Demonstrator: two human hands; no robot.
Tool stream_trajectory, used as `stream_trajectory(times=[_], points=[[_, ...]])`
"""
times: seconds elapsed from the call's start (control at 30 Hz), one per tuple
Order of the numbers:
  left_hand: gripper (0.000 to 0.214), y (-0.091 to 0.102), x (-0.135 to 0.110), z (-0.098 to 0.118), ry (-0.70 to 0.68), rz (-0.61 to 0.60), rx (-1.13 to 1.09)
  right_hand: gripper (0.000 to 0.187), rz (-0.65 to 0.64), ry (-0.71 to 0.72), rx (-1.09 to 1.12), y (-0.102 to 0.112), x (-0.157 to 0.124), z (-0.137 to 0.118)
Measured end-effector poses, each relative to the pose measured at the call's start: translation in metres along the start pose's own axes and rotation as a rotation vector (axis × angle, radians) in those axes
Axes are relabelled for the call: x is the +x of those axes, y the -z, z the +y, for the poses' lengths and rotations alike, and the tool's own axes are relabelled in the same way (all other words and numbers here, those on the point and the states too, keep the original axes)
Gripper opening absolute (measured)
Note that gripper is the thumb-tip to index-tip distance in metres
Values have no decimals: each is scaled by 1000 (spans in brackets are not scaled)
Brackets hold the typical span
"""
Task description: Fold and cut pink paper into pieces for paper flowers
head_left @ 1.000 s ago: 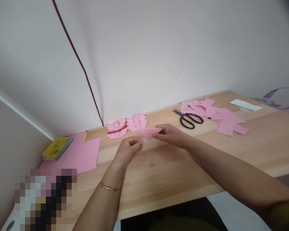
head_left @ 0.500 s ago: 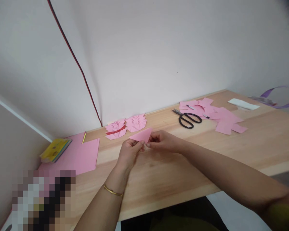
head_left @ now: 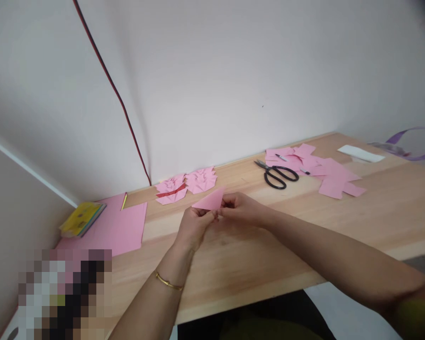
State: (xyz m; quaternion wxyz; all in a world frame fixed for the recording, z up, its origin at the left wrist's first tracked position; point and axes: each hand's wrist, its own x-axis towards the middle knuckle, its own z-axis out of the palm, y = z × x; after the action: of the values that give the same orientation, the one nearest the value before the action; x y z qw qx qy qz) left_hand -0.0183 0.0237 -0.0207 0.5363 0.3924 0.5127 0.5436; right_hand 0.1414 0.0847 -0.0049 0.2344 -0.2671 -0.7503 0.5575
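Note:
A small folded pink paper triangle [head_left: 209, 201] is held just above the wooden table [head_left: 255, 255], near its middle. My left hand [head_left: 194, 226] pinches the triangle's lower left edge with closed fingers. My right hand [head_left: 241, 208] pinches its right side, fingers closed too. Both hands meet at the paper. A gold bracelet [head_left: 168, 283] circles my left wrist.
Two folded pink paper pieces [head_left: 186, 185] lie by the wall behind my hands. Black scissors [head_left: 278, 174] and several loose pink sheets [head_left: 318, 170] lie to the right. A large pink sheet [head_left: 118, 226] and a yellow booklet stack [head_left: 81, 218] are at the left. A red cable [head_left: 120, 101] runs down the wall.
My left hand has risen to the triangle and taken hold of it; a second ago only my right hand held it. Both hands now pinch it together.

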Motion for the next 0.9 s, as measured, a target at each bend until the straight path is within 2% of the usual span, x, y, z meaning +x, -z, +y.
stream_trajectory(times=[0.17, 0.3, 0.43, 0.57, 0.7, 0.8, 0.9], points=[[10, -2, -1, -1, -15, 52, 58, 17, -5, 15, -18, -2, 1, 2], [3, 0, -1, 7, -28, 98, 112, 14, -2, 30, -17, -1, 2, 3], [2, 7, 0, 18, -55, 184, 183, 11, 42, 3, -33, 3, 2, 4], [4, 14, 1, 24, -82, 192, 274, 11, 43, 14, -43, 5, 3, 5], [6, 31, 8, 26, -124, 261, 299, 9, 57, -6, -37, 9, 2, 6], [10, 46, 14, 28, -151, 350, 234, 8, 78, -18, -27, 13, 1, 7], [19, 47, 16, 28, -153, 334, 12, 10, 69, -15, -4, 13, 1, 10]])
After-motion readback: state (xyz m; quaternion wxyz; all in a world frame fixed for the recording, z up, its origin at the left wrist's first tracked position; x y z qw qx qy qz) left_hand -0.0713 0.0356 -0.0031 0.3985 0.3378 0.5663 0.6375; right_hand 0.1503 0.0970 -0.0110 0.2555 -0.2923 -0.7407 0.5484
